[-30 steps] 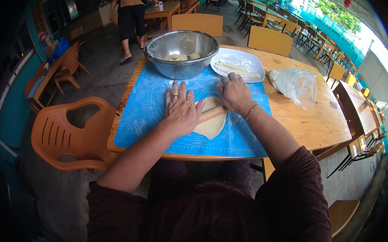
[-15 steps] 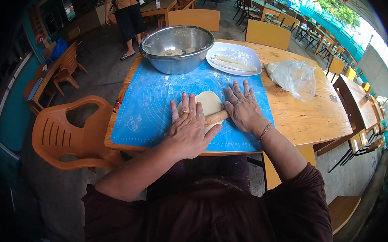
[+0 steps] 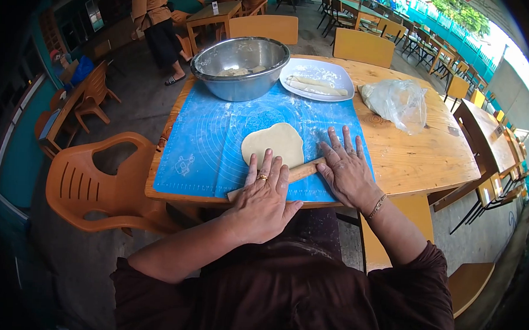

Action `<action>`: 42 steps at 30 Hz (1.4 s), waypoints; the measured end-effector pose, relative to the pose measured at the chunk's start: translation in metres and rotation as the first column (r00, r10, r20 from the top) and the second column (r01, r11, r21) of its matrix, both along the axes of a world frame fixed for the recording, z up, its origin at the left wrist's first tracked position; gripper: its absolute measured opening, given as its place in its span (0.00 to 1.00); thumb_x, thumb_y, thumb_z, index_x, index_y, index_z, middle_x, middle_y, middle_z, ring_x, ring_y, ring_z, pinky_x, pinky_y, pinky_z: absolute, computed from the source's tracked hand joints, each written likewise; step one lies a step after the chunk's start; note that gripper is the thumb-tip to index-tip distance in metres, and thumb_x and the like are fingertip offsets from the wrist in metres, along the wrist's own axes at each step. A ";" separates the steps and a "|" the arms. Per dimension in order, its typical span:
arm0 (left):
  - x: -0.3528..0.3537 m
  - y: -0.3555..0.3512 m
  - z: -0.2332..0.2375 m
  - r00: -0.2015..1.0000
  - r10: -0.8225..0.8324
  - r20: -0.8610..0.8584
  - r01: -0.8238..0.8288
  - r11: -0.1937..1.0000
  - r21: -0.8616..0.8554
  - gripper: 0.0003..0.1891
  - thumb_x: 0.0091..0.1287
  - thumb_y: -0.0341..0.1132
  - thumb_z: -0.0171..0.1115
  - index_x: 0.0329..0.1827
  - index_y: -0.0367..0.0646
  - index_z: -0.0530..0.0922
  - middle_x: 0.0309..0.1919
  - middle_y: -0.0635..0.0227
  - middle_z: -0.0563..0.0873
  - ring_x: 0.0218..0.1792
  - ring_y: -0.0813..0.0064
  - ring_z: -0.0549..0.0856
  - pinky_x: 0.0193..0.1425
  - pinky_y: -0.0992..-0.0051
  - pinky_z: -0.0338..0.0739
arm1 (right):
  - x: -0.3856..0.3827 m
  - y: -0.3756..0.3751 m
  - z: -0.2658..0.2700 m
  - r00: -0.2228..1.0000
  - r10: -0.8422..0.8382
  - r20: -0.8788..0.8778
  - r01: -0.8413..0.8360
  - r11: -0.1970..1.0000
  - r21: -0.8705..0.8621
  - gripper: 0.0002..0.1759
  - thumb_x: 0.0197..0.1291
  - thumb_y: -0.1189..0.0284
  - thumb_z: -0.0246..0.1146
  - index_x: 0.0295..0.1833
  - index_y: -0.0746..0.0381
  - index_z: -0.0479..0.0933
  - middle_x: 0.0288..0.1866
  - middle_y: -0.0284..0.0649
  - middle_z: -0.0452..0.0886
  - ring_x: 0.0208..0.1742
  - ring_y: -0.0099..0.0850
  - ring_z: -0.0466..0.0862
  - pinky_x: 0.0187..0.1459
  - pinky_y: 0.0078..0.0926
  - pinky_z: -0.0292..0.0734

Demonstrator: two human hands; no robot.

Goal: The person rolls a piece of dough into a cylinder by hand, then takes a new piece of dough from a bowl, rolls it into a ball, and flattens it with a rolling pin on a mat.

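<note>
A flat, rounded sheet of dough (image 3: pixel 272 143) lies on the blue mat (image 3: pixel 203 144), whose surface is dusted with flour. Across the dough's near edge a wooden rolling pin (image 3: pixel 302 171) lies at a slant. My left hand (image 3: pixel 266 194) rests palm down on the pin's left part, fingers stretched out, a ring on one finger. On the pin's right end lies my right hand (image 3: pixel 348 168), flat with its fingers spread. Neither hand is wrapped round the pin.
Behind the mat stand a metal bowl (image 3: pixel 240 69) with dough inside and a white plate (image 3: pixel 317 79) with dough rolls. A plastic bag (image 3: pixel 397 105) lies on the wooden table (image 3: pixel 418 163). An orange chair (image 3: pixel 110 179) is at the left. A person (image 3: pixel 155 30) stands beyond.
Both hands and the rolling pin have moved toward me, uncovering more of the dough. My right hand has also shifted right. The person in the background has changed posture.
</note>
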State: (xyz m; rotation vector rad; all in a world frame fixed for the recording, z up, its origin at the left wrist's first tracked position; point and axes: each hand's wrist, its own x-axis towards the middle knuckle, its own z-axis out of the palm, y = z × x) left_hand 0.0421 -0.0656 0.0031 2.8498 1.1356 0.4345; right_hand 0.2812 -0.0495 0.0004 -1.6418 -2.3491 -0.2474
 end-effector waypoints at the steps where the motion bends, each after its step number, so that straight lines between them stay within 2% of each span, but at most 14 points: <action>1: -0.001 -0.002 -0.001 1.000 -0.009 0.026 0.010 1.000 -0.021 0.34 0.75 0.46 0.50 0.68 0.18 0.61 0.71 0.29 0.60 0.78 0.32 0.49 0.80 0.39 0.36 | 0.002 -0.004 0.001 1.000 0.001 0.000 -0.001 1.000 0.004 0.31 0.76 0.54 0.45 0.72 0.65 0.68 0.80 0.54 0.57 0.83 0.56 0.47 0.79 0.59 0.40; 5: -0.004 -0.001 -0.006 0.999 -0.017 0.038 0.016 1.000 0.027 0.26 0.73 0.35 0.51 0.67 0.23 0.65 0.67 0.35 0.68 0.77 0.34 0.53 0.80 0.40 0.40 | 0.012 -0.009 0.005 0.999 0.048 -0.018 -0.049 0.999 -0.019 0.26 0.73 0.60 0.51 0.70 0.62 0.71 0.78 0.52 0.62 0.81 0.57 0.54 0.79 0.57 0.45; 7: -0.006 -0.002 -0.012 0.993 -0.022 0.115 0.009 0.994 0.111 0.22 0.66 0.25 0.52 0.65 0.27 0.69 0.59 0.42 0.76 0.70 0.37 0.66 0.76 0.41 0.53 | 0.020 -0.006 0.002 0.995 0.077 -0.067 -0.080 0.996 -0.043 0.24 0.70 0.64 0.55 0.68 0.61 0.73 0.75 0.52 0.67 0.79 0.56 0.58 0.79 0.54 0.49; 9: -0.009 -0.004 -0.010 0.989 -0.029 0.143 0.014 0.994 0.104 0.22 0.65 0.22 0.51 0.64 0.29 0.70 0.55 0.45 0.77 0.63 0.41 0.71 0.72 0.44 0.59 | 0.025 0.000 0.000 0.923 0.235 -0.304 -0.256 0.966 -0.031 0.20 0.60 0.74 0.63 0.58 0.61 0.78 0.59 0.48 0.79 0.67 0.52 0.72 0.72 0.47 0.65; 13: -0.014 -0.008 0.009 0.948 -0.007 0.319 -0.017 0.997 0.073 0.22 0.63 0.19 0.51 0.62 0.31 0.73 0.47 0.51 0.78 0.49 0.49 0.77 0.59 0.52 0.70 | 0.017 -0.008 0.039 0.896 0.207 -0.392 -0.249 0.967 -0.060 0.17 0.50 0.80 0.64 0.48 0.62 0.81 0.42 0.43 0.79 0.52 0.47 0.76 0.59 0.42 0.73; 15: -0.017 -0.008 0.023 0.940 0.004 0.342 -0.025 0.998 0.058 0.22 0.63 0.19 0.51 0.62 0.31 0.73 0.47 0.51 0.78 0.48 0.49 0.77 0.59 0.54 0.71 | 0.011 -0.001 0.063 0.870 0.275 -0.408 -0.260 0.961 0.092 0.14 0.48 0.81 0.63 0.44 0.62 0.82 0.37 0.45 0.76 0.45 0.46 0.74 0.52 0.42 0.72; 23: -0.026 0.014 -0.001 0.950 0.130 0.285 -0.130 0.991 -0.020 0.23 0.64 0.19 0.51 0.64 0.34 0.74 0.46 0.52 0.77 0.50 0.51 0.76 0.59 0.54 0.71 | -0.016 0.061 0.010 0.938 0.235 -0.254 -0.228 0.972 0.058 0.16 0.53 0.77 0.61 0.48 0.62 0.84 0.45 0.48 0.78 0.53 0.49 0.74 0.61 0.42 0.70; 24: -0.028 0.016 -0.001 0.959 0.139 0.248 -0.140 0.990 -0.015 0.22 0.66 0.22 0.53 0.65 0.35 0.74 0.49 0.51 0.76 0.54 0.49 0.74 0.63 0.49 0.68 | -0.018 0.061 0.008 0.964 0.212 -0.163 -0.219 0.975 -0.026 0.26 0.63 0.67 0.59 0.66 0.65 0.75 0.65 0.55 0.73 0.71 0.56 0.67 0.74 0.47 0.59; 25: -0.030 0.018 -0.001 0.967 0.146 0.210 -0.147 0.989 -0.011 0.22 0.68 0.26 0.54 0.66 0.37 0.74 0.52 0.50 0.76 0.58 0.46 0.73 0.67 0.44 0.64 | -0.021 0.062 0.004 0.963 0.215 -0.164 -0.223 0.974 -0.031 0.26 0.63 0.67 0.59 0.66 0.65 0.75 0.65 0.55 0.73 0.71 0.56 0.67 0.74 0.47 0.59; 27: -0.027 0.019 -0.007 0.969 0.184 0.168 -0.203 0.973 0.109 0.24 0.69 0.31 0.56 0.68 0.35 0.72 0.58 0.47 0.73 0.64 0.42 0.68 0.70 0.37 0.56 | -0.034 0.063 -0.001 0.996 0.093 0.012 -0.093 0.995 0.030 0.39 0.73 0.52 0.48 0.78 0.69 0.56 0.79 0.59 0.56 0.82 0.58 0.49 0.80 0.52 0.43; 28: -0.026 0.020 -0.009 0.967 0.219 0.128 -0.245 0.939 0.240 0.27 0.70 0.37 0.58 0.70 0.34 0.69 0.64 0.44 0.71 0.71 0.38 0.63 0.73 0.31 0.47 | -0.039 0.063 0.003 0.996 0.094 0.011 -0.094 0.995 0.024 0.39 0.73 0.52 0.48 0.78 0.69 0.56 0.79 0.59 0.56 0.82 0.58 0.49 0.80 0.52 0.43; 29: -0.027 0.022 -0.008 0.968 0.219 0.126 -0.244 0.940 0.237 0.27 0.70 0.37 0.58 0.70 0.34 0.69 0.64 0.44 0.71 0.71 0.38 0.63 0.73 0.31 0.47 | -0.043 0.063 0.012 0.998 0.059 0.029 -0.055 0.994 -0.099 0.43 0.74 0.47 0.42 0.79 0.71 0.50 0.81 0.59 0.50 0.83 0.57 0.43 0.81 0.52 0.38; 31: -0.028 0.025 -0.005 0.975 0.219 0.029 -0.221 0.965 0.138 0.38 0.71 0.51 0.57 0.73 0.26 0.62 0.75 0.36 0.57 0.78 0.32 0.46 0.73 0.25 0.32 | -0.048 0.071 0.019 0.998 0.023 0.050 -0.012 0.975 -0.222 0.46 0.75 0.43 0.35 0.80 0.72 0.44 0.83 0.59 0.44 0.84 0.55 0.37 0.81 0.53 0.33; 42: -0.041 0.076 0.003 0.902 0.421 -0.095 -0.421 0.907 0.016 0.42 0.77 0.56 0.40 0.75 0.18 0.52 0.78 0.33 0.46 0.80 0.36 0.35 0.76 0.33 0.24 | -0.075 0.125 0.010 0.992 -0.031 0.120 0.047 0.989 -0.139 0.39 0.75 0.49 0.36 0.80 0.66 0.52 0.82 0.62 0.47 0.84 0.56 0.40 0.81 0.53 0.35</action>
